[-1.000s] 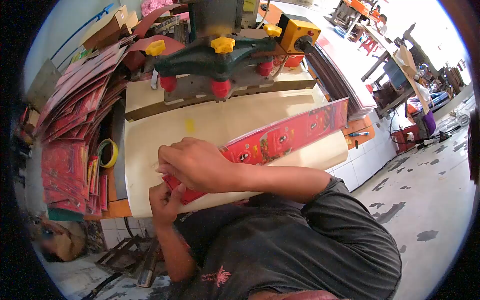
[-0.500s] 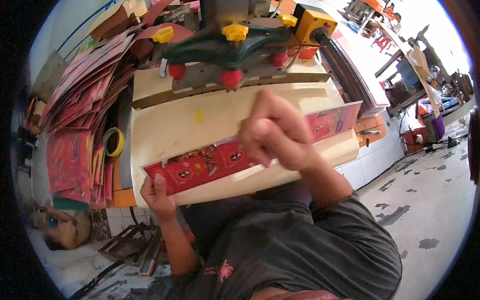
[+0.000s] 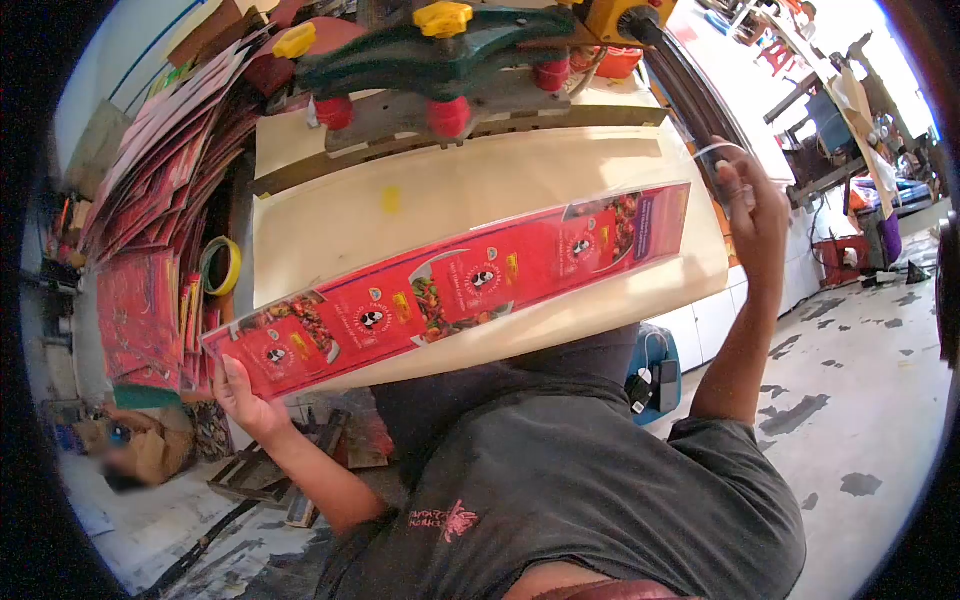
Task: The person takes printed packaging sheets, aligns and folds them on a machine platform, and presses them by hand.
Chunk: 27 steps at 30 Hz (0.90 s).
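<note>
My left hand [image 3: 250,400] grips the left end of a long red printed sheet [image 3: 395,310], thumb on top. The sheet bears food pictures and round logos and has a clear margin along its upper edge. It slants up to the right over a cream-coloured board [image 3: 340,240] on the work surface. My right hand [image 3: 748,205] is raised beyond the sheet's right end, apart from it. Its fingers are pinched, with a thin whitish strip [image 3: 712,148] at the fingertips, partly hidden.
A green machine head [image 3: 400,58] with yellow knobs and red feet stands at the back above a metal bar [image 3: 330,160]. Stacked red printed sheets [image 3: 140,300] and a yellow tape roll [image 3: 222,266] lie left. A blue container [image 3: 665,385] is below right.
My right hand has moved from over the sheet outward to the right. The red sheet has shifted left with my left hand, and its printed face now shows fully.
</note>
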Tool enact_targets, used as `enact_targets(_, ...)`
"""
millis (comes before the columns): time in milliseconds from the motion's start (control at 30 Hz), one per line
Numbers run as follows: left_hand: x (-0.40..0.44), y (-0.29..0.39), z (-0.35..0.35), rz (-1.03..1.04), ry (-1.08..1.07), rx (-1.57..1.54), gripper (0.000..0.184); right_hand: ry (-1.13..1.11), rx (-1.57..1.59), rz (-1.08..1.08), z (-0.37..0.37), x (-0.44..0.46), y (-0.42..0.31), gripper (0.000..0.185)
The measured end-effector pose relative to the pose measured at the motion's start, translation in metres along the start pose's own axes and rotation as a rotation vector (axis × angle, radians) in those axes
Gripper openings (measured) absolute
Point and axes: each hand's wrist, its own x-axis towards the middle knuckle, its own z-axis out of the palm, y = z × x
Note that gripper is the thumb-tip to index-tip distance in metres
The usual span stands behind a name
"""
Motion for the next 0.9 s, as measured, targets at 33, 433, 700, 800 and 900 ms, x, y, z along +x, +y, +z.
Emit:
enact_targets(33,0.001,0.002,0.0,-0.001,-0.013,0.004,0.027,0.023,0.086,-0.122,0.011,-0.005,0.005,0.028)
enact_targets(433,-0.01,0.01,0.001,0.087,0.215,-0.043,0.031,-0.205,0.193,-0.323,0.074,-0.02,-0.056,0.016)
enact_targets(700,-0.008,0.009,-0.015,0.102,0.069,-0.035,0.032,-0.009,0.218,-0.272,0.075,-0.02,-0.06,0.007)
enact_targets(800,-0.005,0.0,-0.032,0.092,0.174,-0.011,0.033,-0.058,0.198,-0.189,0.07,-0.024,-0.06,0.01)
enact_targets(900,-0.002,-0.002,-0.029,0.111,0.22,0.074,0.056,-0.129,0.037,-0.27,0.068,-0.027,-0.063,0.013)
